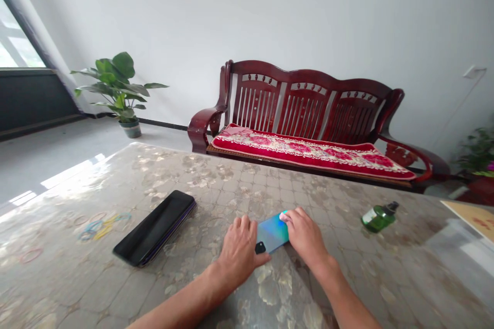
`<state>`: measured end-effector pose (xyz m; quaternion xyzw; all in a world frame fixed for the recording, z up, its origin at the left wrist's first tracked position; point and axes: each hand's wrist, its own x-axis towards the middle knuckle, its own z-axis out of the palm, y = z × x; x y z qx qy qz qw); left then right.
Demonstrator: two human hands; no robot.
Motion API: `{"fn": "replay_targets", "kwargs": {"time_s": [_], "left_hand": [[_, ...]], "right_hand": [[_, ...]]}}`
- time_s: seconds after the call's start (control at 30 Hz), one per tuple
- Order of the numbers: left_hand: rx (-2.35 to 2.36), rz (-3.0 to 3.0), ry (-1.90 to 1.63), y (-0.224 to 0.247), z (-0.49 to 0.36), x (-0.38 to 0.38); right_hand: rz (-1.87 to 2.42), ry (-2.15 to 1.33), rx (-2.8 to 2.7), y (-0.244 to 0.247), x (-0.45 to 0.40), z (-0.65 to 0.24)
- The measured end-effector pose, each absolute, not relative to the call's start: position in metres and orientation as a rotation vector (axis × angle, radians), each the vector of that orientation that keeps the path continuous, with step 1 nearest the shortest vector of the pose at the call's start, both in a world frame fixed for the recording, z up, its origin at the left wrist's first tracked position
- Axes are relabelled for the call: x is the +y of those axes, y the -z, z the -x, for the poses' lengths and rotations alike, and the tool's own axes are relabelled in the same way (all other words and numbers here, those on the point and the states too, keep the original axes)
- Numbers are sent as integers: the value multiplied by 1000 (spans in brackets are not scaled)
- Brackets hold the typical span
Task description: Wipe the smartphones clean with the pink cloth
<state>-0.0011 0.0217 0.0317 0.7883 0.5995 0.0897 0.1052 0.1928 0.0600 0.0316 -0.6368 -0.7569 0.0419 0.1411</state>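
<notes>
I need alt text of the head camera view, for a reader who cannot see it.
A person's left hand and right hand grip opposite ends of a shiny blue phone over a patterned table. Left of them lie a black phone and coloured rubber bands; a green bottle is to the right. A red wooden bench stands behind.

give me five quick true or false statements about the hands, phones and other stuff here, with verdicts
1. The left hand and right hand both touch the blue phone. True.
2. The blue phone lies screen up. False: its back faces up.
3. Coloured bands lie left of the black phone. True.
4. The green bottle is left of both hands. False: the green bottle is to their right.
5. The bench has a red patterned cover. True.
</notes>
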Motion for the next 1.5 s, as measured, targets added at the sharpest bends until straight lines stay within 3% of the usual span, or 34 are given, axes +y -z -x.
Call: {"fn": "replay_targets", "kwargs": {"time_s": [0.17, 0.43, 0.7, 0.97, 1.23, 1.5], "left_hand": [[1623, -2347, -263, -34, 3, 19], [1557, -2303, -291, -28, 13, 21], [1616, -2254, -267, -36, 9, 16], [1633, -2274, -271, -33, 9, 16], [1703, -2298, -248, -31, 5, 11], [1729, -2345, -188, -32, -2, 5]], "right_hand": [[1876, -72, -2172, -30, 63, -194], [1595, -326, -2310, -32, 37, -181], [1901, -80, -2123, -31, 59, -207], [1687, -224, -2235, -29, 40, -186], [1935, -135, -2123, -36, 52, -206], [1883, -163, -2154, -34, 48, -210]]}}
